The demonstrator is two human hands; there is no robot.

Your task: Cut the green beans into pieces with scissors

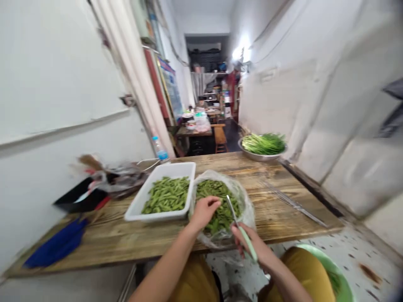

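Observation:
My left hand (205, 213) is over a clear plastic bag (247, 201) full of green bean pods (217, 188). Its thumb and fingers are pinched together; what is between them is too small to make out. In my right hand (253, 245), at the bag's near right side, is a pair of scissors (233, 209) with a pale green handle. The metal blades point up and away, over the pods and just right of my left fingertips. Left of the bag stands a white tub (135, 212) holding more pods (168, 195).
A metal bowl of green stalks (264, 144) stands at the far right of the wooden table (151, 241). Thin metal rods (296, 204) lie on the right. A bottle (161, 152), black container (82, 197) and blue cloth (58, 247) are left. A green basin (340, 268) sits below, right.

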